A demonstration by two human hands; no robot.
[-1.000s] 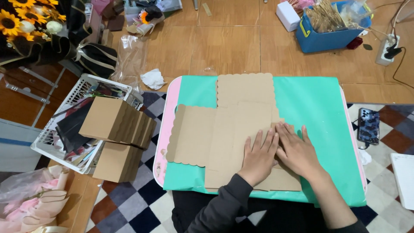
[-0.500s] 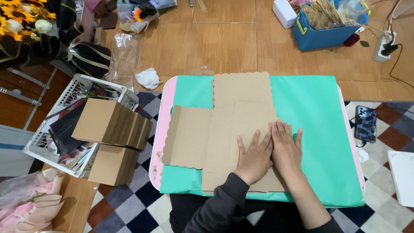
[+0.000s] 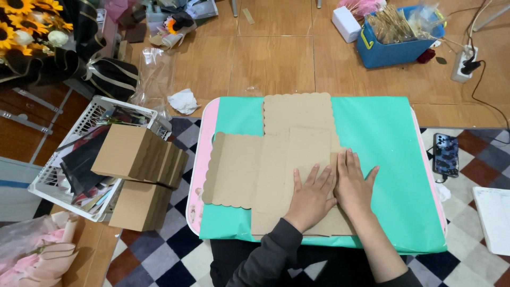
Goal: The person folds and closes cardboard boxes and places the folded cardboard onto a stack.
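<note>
Head view: left hand (image 3: 311,199), right hand (image 3: 353,186) flat, fingers spread, pressing cardboard sheet (image 3: 276,165); gripping nothing.

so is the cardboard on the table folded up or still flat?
Flat. The cardboard sheet lies spread on the green table, scalloped flaps out, both hands pressing palms-down on it.
</note>
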